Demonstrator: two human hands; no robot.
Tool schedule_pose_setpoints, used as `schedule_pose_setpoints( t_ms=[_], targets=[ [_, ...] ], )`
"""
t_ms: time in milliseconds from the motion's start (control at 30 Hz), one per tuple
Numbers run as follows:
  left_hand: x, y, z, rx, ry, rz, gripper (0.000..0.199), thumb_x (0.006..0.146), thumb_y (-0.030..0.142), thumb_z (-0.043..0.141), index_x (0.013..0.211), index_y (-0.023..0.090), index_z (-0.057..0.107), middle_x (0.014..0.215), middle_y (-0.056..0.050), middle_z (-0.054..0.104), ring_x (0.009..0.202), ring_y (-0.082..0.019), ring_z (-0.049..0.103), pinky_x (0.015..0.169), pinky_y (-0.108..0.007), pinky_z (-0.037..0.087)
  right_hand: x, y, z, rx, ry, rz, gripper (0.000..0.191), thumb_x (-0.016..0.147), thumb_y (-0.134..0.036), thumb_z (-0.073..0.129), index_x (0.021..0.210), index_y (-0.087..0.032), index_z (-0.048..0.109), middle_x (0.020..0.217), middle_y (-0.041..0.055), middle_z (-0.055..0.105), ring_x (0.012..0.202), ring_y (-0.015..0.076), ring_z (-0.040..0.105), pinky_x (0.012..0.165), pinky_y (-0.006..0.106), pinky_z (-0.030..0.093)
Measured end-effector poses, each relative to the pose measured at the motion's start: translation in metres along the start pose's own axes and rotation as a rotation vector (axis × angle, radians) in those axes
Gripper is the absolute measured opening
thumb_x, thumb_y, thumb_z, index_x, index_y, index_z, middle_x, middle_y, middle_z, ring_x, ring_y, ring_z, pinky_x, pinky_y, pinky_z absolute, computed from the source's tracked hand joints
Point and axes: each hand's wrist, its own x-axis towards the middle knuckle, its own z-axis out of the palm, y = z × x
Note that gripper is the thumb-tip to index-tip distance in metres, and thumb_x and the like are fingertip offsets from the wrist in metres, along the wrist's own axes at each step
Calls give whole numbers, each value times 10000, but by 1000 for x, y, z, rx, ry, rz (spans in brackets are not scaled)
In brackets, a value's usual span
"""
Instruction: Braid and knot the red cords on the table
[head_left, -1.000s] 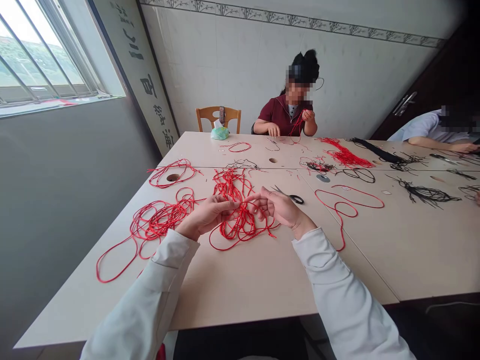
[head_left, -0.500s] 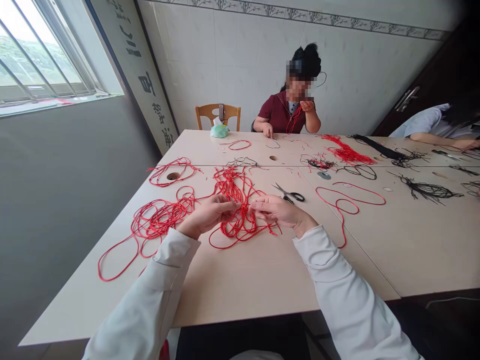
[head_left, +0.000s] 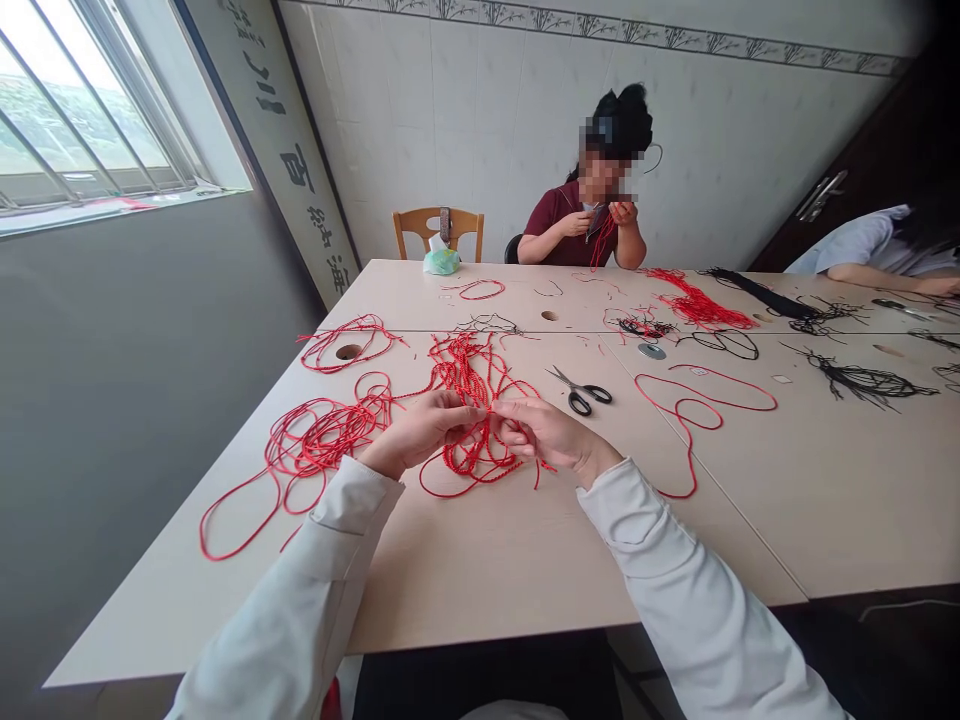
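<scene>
Over the middle of the table, my left hand [head_left: 435, 428] and my right hand [head_left: 546, 432] meet with their fingertips almost touching. Both pinch red cord at about the same spot; the exact strand is hidden by the fingers. Beneath and behind them lies a bundle of red braided cord [head_left: 466, 372], partly covered by my hands, with loops spreading toward me. Left of my left hand is a loose tangle of red cord [head_left: 315, 436]. Black-handled scissors [head_left: 581, 390] rest with blades spread, just beyond my right hand.
A single red cord [head_left: 691, 436] curls to the right. Farther back are black cords [head_left: 862, 380], a red cord bundle [head_left: 701, 302] and a tissue pack [head_left: 442, 261]. A co-worker [head_left: 581, 225] holds red cords across the table; another person [head_left: 877, 250] leans at the right.
My right hand has shifted slightly left, bringing its fingertips against the left ones. The co-worker opposite has raised a hand from the table to the cords.
</scene>
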Motion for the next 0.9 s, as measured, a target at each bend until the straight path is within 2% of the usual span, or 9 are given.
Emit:
schedule_pose_setpoints(
  t_ms=[67, 267, 533, 900],
  targets=[
    [0, 0, 0, -15, 7, -27, 276, 688, 257, 795, 608, 130, 563, 577, 16, 533, 540, -59, 487, 515, -209, 360, 0, 1, 3, -24, 34, -29, 366, 740, -455, 707, 691, -174, 476, 519, -78, 385, 430, 44, 306, 405, 189, 181],
    [0, 2, -1, -113, -8, -80, 232, 680, 247, 815, 709, 106, 633, 717, -32, 646, 629, -79, 597, 622, -208, 474, -1, -3, 5, -107, 134, -177, 347, 712, -437, 731, 690, -168, 512, 600, -66, 406, 491, 46, 249, 444, 222, 151],
    [0, 3, 1, -171, -2, -63, 208, 727, 268, 785, 762, 101, 665, 682, -1, 605, 589, -59, 563, 642, -222, 508, -1, -5, 7, -126, 165, -184, 375, 706, -460, 724, 659, -177, 483, 591, -65, 392, 496, 55, 238, 457, 241, 142],
    [-1, 5, 4, -112, 34, -81, 289, 602, 266, 868, 713, 95, 663, 712, -13, 629, 636, -63, 564, 672, -221, 496, 2, 1, 0, -141, 205, -223, 333, 732, -454, 701, 725, -166, 536, 606, -58, 407, 509, 58, 267, 464, 228, 151]
  ],
)
